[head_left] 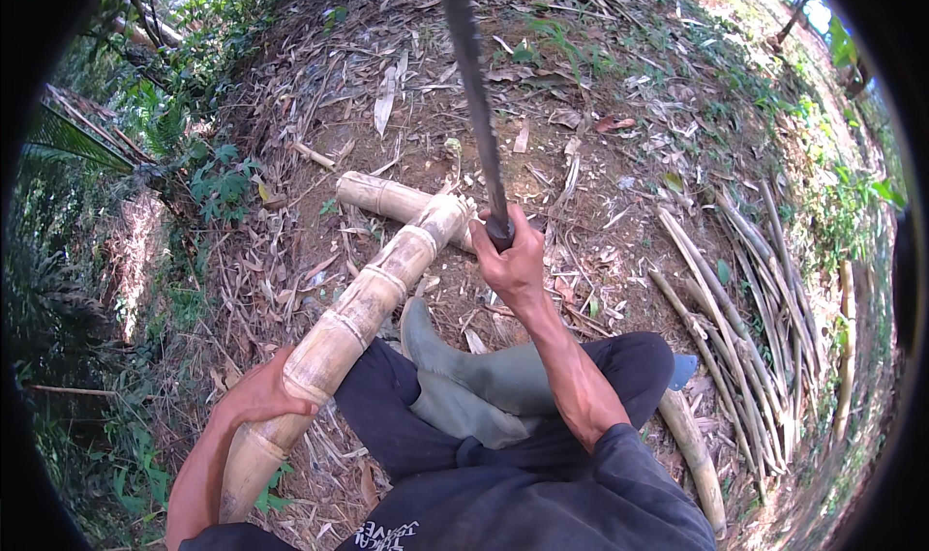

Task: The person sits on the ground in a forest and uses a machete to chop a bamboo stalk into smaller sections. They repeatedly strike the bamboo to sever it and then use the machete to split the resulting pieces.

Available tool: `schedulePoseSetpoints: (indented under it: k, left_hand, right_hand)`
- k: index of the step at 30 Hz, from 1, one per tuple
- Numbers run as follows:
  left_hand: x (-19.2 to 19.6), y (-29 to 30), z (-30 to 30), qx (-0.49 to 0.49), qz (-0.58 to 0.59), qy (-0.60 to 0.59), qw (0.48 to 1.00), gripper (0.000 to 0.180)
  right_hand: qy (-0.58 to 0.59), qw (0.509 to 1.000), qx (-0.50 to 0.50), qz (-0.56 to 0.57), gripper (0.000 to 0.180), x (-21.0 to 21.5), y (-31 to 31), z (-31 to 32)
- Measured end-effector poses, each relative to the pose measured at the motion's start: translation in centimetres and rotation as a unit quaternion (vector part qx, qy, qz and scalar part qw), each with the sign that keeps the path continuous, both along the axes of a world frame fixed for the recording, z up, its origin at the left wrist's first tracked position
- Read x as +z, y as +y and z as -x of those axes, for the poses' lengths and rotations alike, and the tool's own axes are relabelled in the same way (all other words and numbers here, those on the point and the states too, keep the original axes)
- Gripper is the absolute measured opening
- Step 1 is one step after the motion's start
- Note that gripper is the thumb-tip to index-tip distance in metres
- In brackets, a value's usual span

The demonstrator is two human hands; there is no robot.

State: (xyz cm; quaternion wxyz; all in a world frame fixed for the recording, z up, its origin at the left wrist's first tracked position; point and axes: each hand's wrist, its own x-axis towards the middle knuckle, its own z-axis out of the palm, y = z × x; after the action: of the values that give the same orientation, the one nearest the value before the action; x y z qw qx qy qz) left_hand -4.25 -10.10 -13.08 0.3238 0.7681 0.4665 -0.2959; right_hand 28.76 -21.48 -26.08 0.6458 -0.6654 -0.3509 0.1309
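Bamboo pole (358,304) steadied under your left hand (259,392), fingers wrapped; right hand (511,261) clenched the raised machete (476,96), downstroke pending.

soft, shaded daylight under trees, with brighter sun patches at far right; fisheye bending and a black rim at the edges; the raised blade (474,87) slightly blurred.

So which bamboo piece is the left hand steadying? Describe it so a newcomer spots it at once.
Start at the green rubber boot at centre. Just to its left, a thick pale bamboo pole slants up from the left hand onto a short crosswise log. Unlike the thin split strips at right, it is whole, ringed with nodes.
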Motion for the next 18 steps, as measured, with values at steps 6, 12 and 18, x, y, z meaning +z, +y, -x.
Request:
schedulePoseSetpoints:
  k: [6,12,18]
  left_hand:
    - [-0.7,1.3,-1.3,-0.033,0.043,-0.025,0.998,0.101]
    - [-2.9,3.4,2.7,-0.005,0.014,-0.079,0.997,0.101]
    - [-2.1,7.4,1.6,-0.047,0.009,-0.086,0.995,0.101]
  right_hand:
    - [-0.051,0.931,-0.013,0.36,0.02,-18.9,-4.5,-1.1]
    - [0.026,0.939,0.048,0.341,0.025,-16.1,-3.2,-0.2]
    - [0.058,0.93,0.054,0.359,0.027,-12.9,-3.4,-1.3]
